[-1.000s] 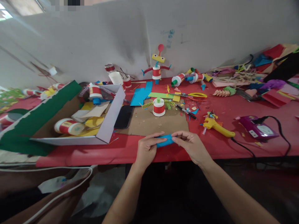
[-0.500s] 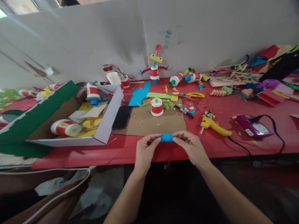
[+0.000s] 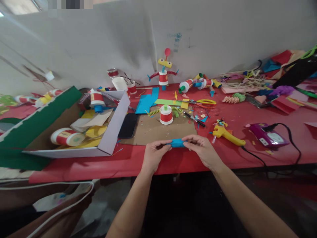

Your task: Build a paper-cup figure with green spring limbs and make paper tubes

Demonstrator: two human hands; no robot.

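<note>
Between my two hands is a small piece of blue paper (image 3: 177, 143), curved as if rolled, held near the table's front edge. My left hand (image 3: 155, 152) pinches its left end with thumb and fingers. At its right end my right hand (image 3: 201, 149) does the same. Just beyond lies a cardboard sheet (image 3: 151, 130) bearing an upturned red and white paper cup (image 3: 166, 115) with green coiled paper arms and a green stub on top. Behind it stands a finished-looking cup figure (image 3: 163, 78) with a yellow head and red coiled arms.
A box (image 3: 106, 142) of cups and paper scraps sits left, beside a black phone (image 3: 128, 125). To the right are a pen (image 3: 194, 119), yellow-handled scissors (image 3: 206, 101), a yellow glue gun (image 3: 228, 135) and a purple power socket box (image 3: 268, 135) with a black cord.
The blue paper and both hands have risen slightly away from the table's front edge. Both hands keep their pinch on the paper's ends. The camera view has shifted a little.
</note>
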